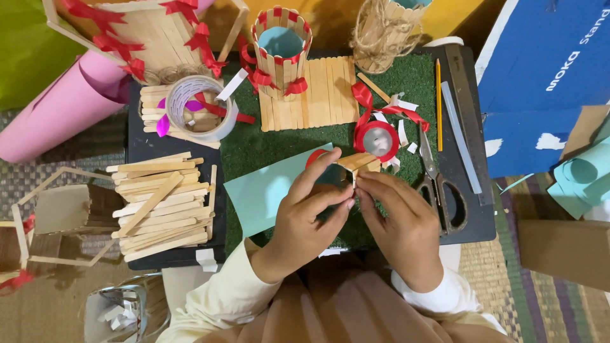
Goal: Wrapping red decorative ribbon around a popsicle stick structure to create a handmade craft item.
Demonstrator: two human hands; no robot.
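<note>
Both the left hand (304,209) and right hand (399,213) pinch a small stick piece (357,161) above the green mat (267,143). Ribboned stick holders (280,51) stand finished (one on a stick base); loose sticks (162,206) and ribbon roll (377,140) remain unused.

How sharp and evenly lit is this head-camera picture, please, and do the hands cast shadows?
Head view: mostly sharp; the stick pile shows crisp edges, while both hands, left hand and right hand, are only slightly soft. Lighting is warm and even, with soft shadows under the hands on the green mat and faint glare on the tape roll.
</note>
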